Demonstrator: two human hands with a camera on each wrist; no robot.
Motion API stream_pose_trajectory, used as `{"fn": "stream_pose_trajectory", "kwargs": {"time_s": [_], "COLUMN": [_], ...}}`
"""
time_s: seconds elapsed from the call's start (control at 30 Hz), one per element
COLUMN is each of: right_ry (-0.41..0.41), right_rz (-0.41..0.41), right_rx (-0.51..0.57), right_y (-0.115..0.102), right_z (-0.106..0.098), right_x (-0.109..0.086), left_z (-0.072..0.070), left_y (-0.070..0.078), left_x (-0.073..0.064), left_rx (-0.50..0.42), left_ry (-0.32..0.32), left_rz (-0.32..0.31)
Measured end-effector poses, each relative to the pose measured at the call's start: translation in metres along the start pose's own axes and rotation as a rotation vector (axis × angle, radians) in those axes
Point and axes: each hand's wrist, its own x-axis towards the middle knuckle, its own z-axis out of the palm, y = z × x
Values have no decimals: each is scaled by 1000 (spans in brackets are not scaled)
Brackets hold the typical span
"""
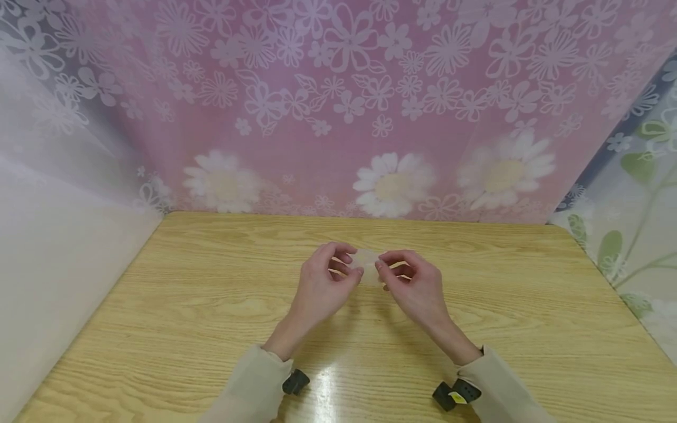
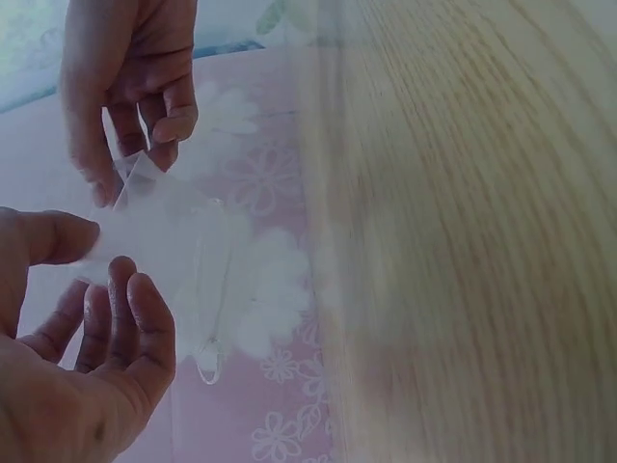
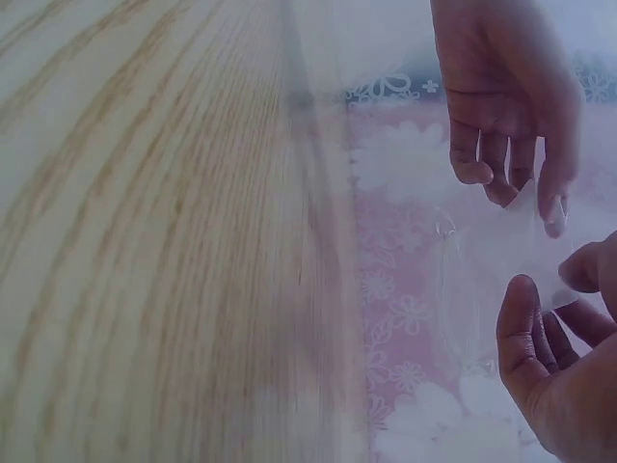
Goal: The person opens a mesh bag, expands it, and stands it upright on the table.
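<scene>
A small, see-through plastic bag (image 1: 369, 274) is stretched between both hands above the table. My left hand (image 1: 324, 283) pinches its left side between thumb and fingers, and my right hand (image 1: 420, 289) pinches the right side the same way. In the left wrist view the clear film (image 2: 183, 241) hangs from the fingers, with a thin transparent loop (image 2: 208, 370) at its lower edge. The right wrist view shows the film (image 3: 506, 246) too, its corner held by the left fingers. Whether anything lies inside the bag, I cannot tell.
The hands are over a wood-grain table (image 1: 211, 329). A pink flowered curtain (image 1: 317, 135) hangs along its far edge, with pale sheets (image 1: 69, 235) at the left and a leaf-patterned one (image 1: 634, 235) at the right. Each sleeve carries a black wrist device (image 1: 295, 382).
</scene>
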Motion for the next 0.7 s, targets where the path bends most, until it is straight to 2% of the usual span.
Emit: {"fn": "stream_pose_trajectory", "kwargs": {"time_s": [0.13, 0.3, 0.43, 0.7], "right_ry": [26, 91, 113, 128], "right_rz": [-19, -40, -43, -104], "right_rx": [15, 18, 6, -71], "right_y": [1, 3, 4, 4], "right_z": [0, 0, 0, 1], "right_x": [0, 0, 0, 0], "left_z": [1, 2, 2, 3], "left_y": [0, -3, -5, -4], "left_x": [-1, -1, 0, 1], "left_rx": [12, 38, 41, 40], "left_ry": [-1, 36, 62, 99], "left_rz": [28, 60, 59, 40]}}
